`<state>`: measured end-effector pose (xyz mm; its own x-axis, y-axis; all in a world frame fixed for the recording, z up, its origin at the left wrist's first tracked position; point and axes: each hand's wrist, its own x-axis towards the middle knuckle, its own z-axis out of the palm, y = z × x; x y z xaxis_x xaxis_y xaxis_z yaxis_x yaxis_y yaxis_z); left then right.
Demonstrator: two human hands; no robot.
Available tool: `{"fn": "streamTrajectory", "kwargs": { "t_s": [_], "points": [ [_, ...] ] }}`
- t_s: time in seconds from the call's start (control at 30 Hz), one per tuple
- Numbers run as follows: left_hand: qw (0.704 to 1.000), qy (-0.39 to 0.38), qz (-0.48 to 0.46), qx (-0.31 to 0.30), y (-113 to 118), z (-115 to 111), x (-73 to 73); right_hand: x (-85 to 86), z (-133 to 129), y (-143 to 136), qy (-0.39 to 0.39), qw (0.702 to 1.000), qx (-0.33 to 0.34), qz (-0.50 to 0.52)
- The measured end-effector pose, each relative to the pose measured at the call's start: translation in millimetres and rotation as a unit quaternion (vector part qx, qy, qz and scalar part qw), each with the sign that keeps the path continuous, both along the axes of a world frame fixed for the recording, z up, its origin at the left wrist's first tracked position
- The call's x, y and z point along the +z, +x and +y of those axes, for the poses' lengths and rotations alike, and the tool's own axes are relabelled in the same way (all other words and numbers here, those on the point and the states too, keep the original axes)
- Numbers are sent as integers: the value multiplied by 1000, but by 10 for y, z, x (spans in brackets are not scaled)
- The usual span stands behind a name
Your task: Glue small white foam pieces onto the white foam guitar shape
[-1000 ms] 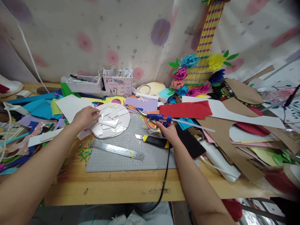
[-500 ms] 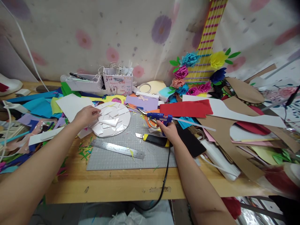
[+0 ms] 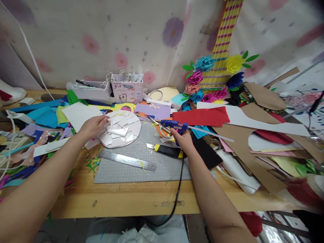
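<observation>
My right hand (image 3: 184, 139) is closed around the handle of a blue glue gun (image 3: 174, 125). A long whitish glue stick (image 3: 212, 133) sticks out of its back, and a black cord hangs down from it. At the left rim of a white disc (image 3: 134, 126) is my left hand (image 3: 95, 126), its fingertips pinched together. What they hold, if anything, I cannot make out. Several loose white pieces lie on the disc. A yellow-black utility knife (image 3: 168, 151) with its blade out and a steel ruler (image 3: 129, 160) lie on the grey cutting mat (image 3: 121, 175).
Scissors (image 3: 165, 132) lie partly behind the glue gun. To the right are a black phone (image 3: 209, 153), a red strip (image 3: 199, 116) and cardboard cutouts (image 3: 235, 141). Coloured scraps (image 3: 42, 114) crowd the left. White boxes (image 3: 128, 89) and a flower-trimmed yellow guitar shape (image 3: 215, 76) stand at the back.
The view has shifted very slightly. My left hand stays at the disc's rim with its fingers a little moved, and the glue gun in my right hand has moved slightly.
</observation>
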<state>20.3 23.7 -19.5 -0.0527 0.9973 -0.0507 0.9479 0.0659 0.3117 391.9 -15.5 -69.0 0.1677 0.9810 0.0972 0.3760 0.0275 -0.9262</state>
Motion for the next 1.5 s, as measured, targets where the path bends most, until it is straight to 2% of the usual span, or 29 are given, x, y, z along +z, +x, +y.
{"fn": "streamTrajectory", "kwargs": {
  "t_s": [0.2, 0.43, 0.6, 0.77, 0.9, 1.03, 1.17, 1.3, 1.4, 1.5],
  "points": [
    [1000, 2, 21, 2, -4, 41, -40, -10, 4, 11, 1, 1000, -5, -3],
    [1000, 0, -4, 17, 20, -21, 1, -43, 16, 16, -4, 1000, -8, -11],
    [994, 80, -63, 26, 50, -138, 77, -51, 21, 17, -10, 1000, -20, -15],
    [991, 112, -51, 49, 88, -249, 208, -20, 6, 8, -17, 999, -26, -18],
    [993, 93, -44, 50, 75, -372, 244, 16, -24, -30, -17, 1000, -21, -9],
    [995, 65, -64, 40, 121, -460, 157, 85, -55, -75, -14, 999, -8, 31],
    [989, 81, -108, -65, 433, -488, -8, 171, -48, -60, 5, 998, -17, 56],
    [967, 83, -125, -203, 1040, -554, -172, 191, -17, 39, 14, 997, -57, 50],
    [948, 83, -106, -288, 1482, -656, -298, 159, -38, 138, 31, 993, -109, 7],
    [934, 73, -114, -330, 1748, -744, -430, 122, -104, 221, 51, 987, -144, -57]
  ]
}}
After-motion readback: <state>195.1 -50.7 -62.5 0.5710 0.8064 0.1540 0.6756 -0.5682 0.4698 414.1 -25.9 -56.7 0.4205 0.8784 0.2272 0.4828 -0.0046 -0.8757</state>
